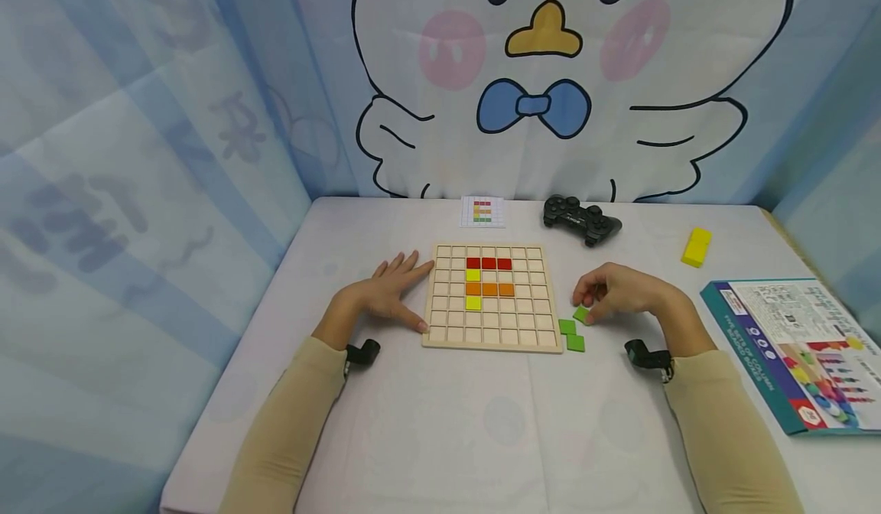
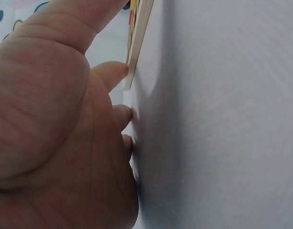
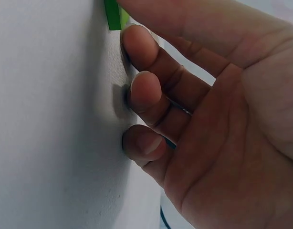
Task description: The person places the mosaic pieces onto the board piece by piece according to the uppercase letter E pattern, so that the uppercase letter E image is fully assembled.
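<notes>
A wooden grid board (image 1: 494,335) lies flat on the table, with three red tiles (image 1: 489,263), two yellow tiles (image 1: 473,303) and three orange tiles (image 1: 489,289) set in its squares. Fingers spread, my left hand (image 1: 382,293) rests at the board's left side; its thumb and index finger touch the edge. To the right of the board, my right hand (image 1: 628,292) pinches a green tile (image 1: 581,314) at the table surface. That green tile (image 3: 113,15) is partly covered by the thumb in the right wrist view. Two more green tiles (image 1: 575,343) lie beside the board's lower right corner.
A small pattern card (image 1: 482,212) lies behind the board, with a black game controller (image 1: 581,220) to its right. Yellow blocks (image 1: 697,247) stand farther right. A teal-edged box (image 1: 798,353) occupies the table's right side.
</notes>
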`<state>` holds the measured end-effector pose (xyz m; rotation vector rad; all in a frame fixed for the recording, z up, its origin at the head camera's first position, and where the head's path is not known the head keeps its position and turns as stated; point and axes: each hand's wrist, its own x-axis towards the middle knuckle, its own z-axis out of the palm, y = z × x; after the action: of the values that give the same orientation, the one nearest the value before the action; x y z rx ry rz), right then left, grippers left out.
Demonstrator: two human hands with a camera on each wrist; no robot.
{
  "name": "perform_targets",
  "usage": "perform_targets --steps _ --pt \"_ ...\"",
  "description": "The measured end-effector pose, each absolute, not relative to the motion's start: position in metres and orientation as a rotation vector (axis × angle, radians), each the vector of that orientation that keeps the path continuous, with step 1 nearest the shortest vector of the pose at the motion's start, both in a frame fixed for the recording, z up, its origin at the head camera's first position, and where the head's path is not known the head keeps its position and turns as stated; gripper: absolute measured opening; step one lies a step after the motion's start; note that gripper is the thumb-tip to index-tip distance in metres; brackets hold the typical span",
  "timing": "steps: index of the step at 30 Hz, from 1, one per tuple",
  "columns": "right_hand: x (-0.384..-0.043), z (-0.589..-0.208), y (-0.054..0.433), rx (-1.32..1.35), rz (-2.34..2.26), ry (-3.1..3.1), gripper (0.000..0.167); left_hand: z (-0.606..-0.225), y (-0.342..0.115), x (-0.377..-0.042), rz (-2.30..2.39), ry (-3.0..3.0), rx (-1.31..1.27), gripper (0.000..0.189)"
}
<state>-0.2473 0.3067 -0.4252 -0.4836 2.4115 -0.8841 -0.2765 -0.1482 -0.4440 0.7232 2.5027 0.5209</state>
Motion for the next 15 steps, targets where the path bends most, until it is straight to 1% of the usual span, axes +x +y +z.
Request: perform_targets --steps 15 --pt "-0.2475 -0.4239 0.3034 -0.451 -0.883 2.462 0.026 -0.4444 -0.1484 -0.2769 0.523 2.506 0.728 0.126"
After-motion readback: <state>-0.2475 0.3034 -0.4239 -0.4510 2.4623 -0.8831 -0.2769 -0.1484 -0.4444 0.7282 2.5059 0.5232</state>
